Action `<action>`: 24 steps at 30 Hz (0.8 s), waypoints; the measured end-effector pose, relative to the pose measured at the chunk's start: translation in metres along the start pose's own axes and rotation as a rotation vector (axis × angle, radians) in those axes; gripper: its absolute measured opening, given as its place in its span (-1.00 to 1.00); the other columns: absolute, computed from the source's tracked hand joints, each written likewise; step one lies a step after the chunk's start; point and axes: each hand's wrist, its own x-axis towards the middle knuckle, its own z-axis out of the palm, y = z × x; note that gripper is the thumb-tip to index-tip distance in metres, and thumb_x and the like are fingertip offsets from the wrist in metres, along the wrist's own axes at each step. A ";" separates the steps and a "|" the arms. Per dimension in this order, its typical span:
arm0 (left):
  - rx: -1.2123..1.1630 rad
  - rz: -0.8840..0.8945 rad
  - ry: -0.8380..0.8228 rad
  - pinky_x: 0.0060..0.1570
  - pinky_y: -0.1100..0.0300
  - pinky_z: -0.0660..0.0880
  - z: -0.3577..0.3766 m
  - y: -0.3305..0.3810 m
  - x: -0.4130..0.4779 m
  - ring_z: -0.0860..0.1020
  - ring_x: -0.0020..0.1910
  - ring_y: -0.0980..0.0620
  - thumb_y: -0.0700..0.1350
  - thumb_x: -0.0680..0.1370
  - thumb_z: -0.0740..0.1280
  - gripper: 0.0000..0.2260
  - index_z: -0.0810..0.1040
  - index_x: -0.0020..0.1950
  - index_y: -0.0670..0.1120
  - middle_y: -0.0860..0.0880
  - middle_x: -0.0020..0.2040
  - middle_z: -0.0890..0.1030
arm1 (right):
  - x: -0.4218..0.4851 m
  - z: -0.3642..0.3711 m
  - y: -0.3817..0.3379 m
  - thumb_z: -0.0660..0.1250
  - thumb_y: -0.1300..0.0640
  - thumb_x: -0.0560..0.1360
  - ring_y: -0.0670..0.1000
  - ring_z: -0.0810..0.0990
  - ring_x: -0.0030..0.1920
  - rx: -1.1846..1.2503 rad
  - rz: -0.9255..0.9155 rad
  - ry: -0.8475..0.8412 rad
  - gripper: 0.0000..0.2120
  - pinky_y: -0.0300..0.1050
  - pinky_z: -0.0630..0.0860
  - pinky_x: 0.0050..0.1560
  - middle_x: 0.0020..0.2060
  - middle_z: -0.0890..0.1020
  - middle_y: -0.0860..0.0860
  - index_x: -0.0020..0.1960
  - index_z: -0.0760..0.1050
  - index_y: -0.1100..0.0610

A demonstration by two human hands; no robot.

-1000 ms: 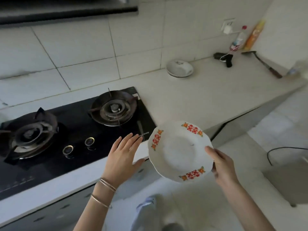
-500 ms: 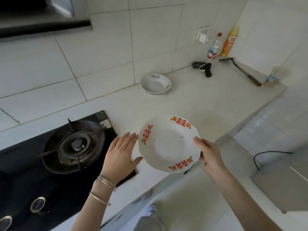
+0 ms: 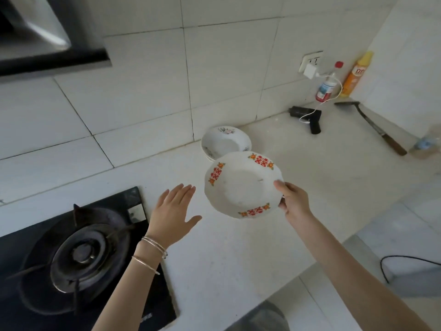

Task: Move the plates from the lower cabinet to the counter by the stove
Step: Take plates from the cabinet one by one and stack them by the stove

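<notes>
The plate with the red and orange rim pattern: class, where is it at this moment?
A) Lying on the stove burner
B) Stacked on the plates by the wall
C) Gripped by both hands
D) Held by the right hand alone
D: the right hand pinches the rim of the plate above the counter, while the left hand is open beside it, not touching it.

Soft, even light is filling the scene, looking slightly washed out and low in contrast. The white table (image 3: 238,259) is carrying only faint, diffuse shadows. Wide-angle distortion is bending the wall tiles (image 3: 143,103) toward the edges. The range hood (image 3: 47,44) and a pale object (image 3: 427,142) at the right edge are smearing into blur.
</notes>
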 end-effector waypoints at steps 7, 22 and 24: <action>0.022 -0.110 -0.036 0.23 -0.12 0.37 0.025 0.007 0.073 0.48 0.28 -0.12 0.12 0.34 0.50 -0.35 0.48 0.32 -0.17 -0.09 0.26 0.55 | 0.109 0.032 -0.024 0.38 0.25 0.46 0.16 0.61 -0.13 -0.045 0.053 -0.077 -0.86 -0.21 0.59 -0.42 -0.04 0.61 0.22 -0.03 0.53 0.30; -0.050 -0.323 -0.038 0.38 -0.04 0.19 0.072 0.031 0.140 0.29 0.43 -0.07 0.12 0.47 0.38 -0.37 0.32 0.45 -0.12 -0.05 0.42 0.39 | 0.221 0.075 -0.032 0.34 0.30 0.49 0.27 0.54 0.12 -0.050 0.229 -0.124 -0.70 0.04 0.54 -0.05 0.13 0.55 0.30 0.18 0.44 0.40; -0.058 -0.323 -0.043 0.40 -0.02 0.15 0.073 0.030 0.144 0.25 0.45 -0.05 0.13 0.49 0.35 -0.37 0.28 0.47 -0.10 -0.03 0.44 0.35 | 0.227 0.078 -0.030 0.34 0.29 0.48 0.28 0.54 0.13 -0.046 0.242 -0.137 -0.68 0.05 0.53 -0.03 0.14 0.54 0.31 0.19 0.43 0.41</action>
